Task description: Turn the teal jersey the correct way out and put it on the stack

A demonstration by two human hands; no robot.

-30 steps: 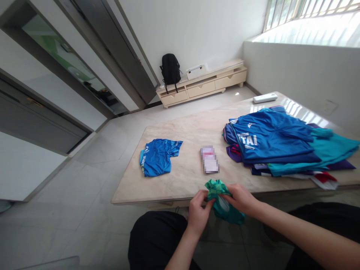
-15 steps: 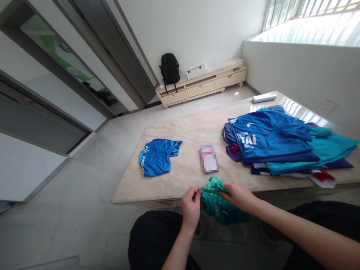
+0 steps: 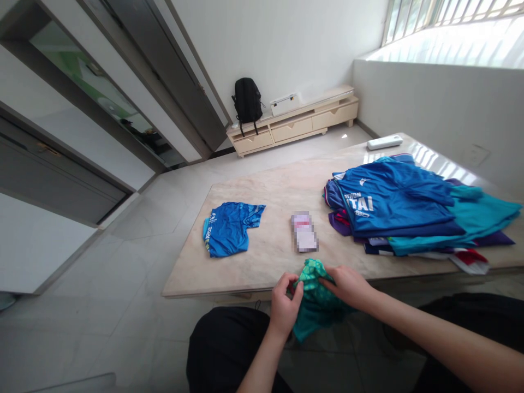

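Note:
A green patterned sports shirt [image 3: 317, 303] is bunched up over the near edge of the table, its darker lower part hanging below. My left hand [image 3: 285, 303] pinches its left side between thumb and fingers. My right hand [image 3: 347, 283] grips the upper right part, the fingertips partly hidden in the cloth. Just beyond the shirt lies a blurred-out, phone-like rectangle [image 3: 305, 232]. To its left a blue shirt [image 3: 229, 229] with white print lies folded flat.
On the right of the marble-topped table [image 3: 262, 191] is a heap of sports shirts [image 3: 393, 202], blue, teal and purple. A white oblong object [image 3: 385, 142] sits at the far corner. Behind, a black backpack [image 3: 247, 101] stands on a low cabinet [image 3: 292, 130].
My left hand has shifted slightly right and taken a new spot on the green shirt. The hanging cloth has swung, and its printed part no longer shows. My right hand stays almost still.

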